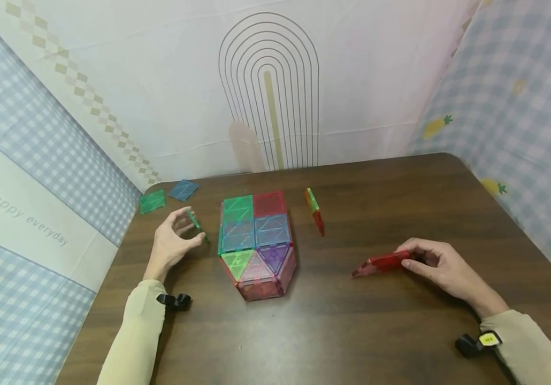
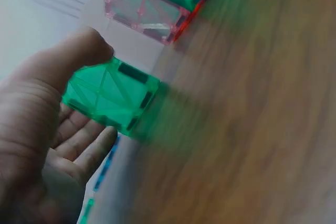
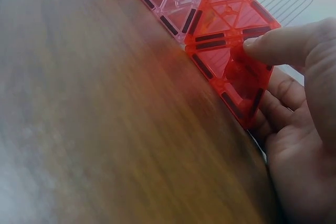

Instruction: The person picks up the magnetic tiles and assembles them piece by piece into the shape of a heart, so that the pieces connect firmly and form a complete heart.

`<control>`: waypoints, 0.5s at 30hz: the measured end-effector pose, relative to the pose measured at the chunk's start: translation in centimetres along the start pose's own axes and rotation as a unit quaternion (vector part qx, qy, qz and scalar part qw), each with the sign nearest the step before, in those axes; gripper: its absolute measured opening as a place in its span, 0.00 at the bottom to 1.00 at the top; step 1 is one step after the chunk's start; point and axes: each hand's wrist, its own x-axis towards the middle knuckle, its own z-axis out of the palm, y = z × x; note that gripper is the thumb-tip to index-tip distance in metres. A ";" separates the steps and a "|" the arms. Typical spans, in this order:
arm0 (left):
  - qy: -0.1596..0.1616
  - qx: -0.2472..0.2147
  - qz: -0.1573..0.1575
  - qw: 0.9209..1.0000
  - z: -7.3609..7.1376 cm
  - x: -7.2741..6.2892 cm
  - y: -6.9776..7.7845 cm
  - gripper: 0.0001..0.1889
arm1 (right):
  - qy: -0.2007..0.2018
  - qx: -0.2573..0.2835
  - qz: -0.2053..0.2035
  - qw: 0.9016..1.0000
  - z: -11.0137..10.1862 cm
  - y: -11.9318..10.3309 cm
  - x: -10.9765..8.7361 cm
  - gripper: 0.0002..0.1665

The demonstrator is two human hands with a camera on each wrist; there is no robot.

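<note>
My left hand (image 1: 173, 240) pinches a green square magnetic tile (image 2: 113, 95) by its edges, thumb on one side and fingers on the other. The tile stands on edge, left of a block built of coloured tiles (image 1: 256, 230). That block has green, red, blue, lime, pink and purple pieces on top and pink sides. On the right, my right hand (image 1: 441, 264) pinches a strip of joined triangle tiles (image 3: 226, 19) at one end. Two of its triangles are red and one is pink; the strip stands upright on its edge.
A lime and red tile piece (image 1: 315, 211) stands on edge right of the block. Toward the table's back left corner lie a green tile (image 1: 152, 201) and a blue tile (image 1: 184, 190). Patterned cloth (image 1: 184, 80) hangs behind the wooden table (image 1: 376, 203).
</note>
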 end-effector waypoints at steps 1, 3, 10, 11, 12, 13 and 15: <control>0.002 -0.004 -0.002 1.000 -0.1 0.0 0.0 0.45 | -0.003 0.003 -0.003 1.000 -0.1 0.0 0.0 0.17; 0.020 -0.020 0.000 1.000 -0.5 0.0 0.5 0.44 | -0.014 0.009 -0.011 1.000 -0.2 0.0 0.1 0.17; 0.060 -0.105 0.140 0.983 -1.9 -1.0 9.2 0.40 | -0.047 0.033 -0.054 0.997 -0.2 -0.2 0.0 0.20; 0.050 -0.107 0.170 0.978 -1.4 -1.2 11.0 0.40 | -0.050 0.039 -0.058 0.996 -0.2 -0.2 0.0 0.20; 0.037 -0.109 0.194 0.974 -0.8 -1.5 12.8 0.41 | -0.054 0.043 -0.056 0.996 -0.1 -0.2 0.0 0.20; 0.021 -0.109 0.218 0.970 0.0 -1.7 14.4 0.42 | -0.059 0.047 -0.054 0.996 -0.1 -0.1 0.0 0.20; -0.013 -0.097 0.261 0.960 1.9 -2.2 17.3 0.43 | -0.070 0.057 -0.049 0.995 0.2 0.0 0.2 0.20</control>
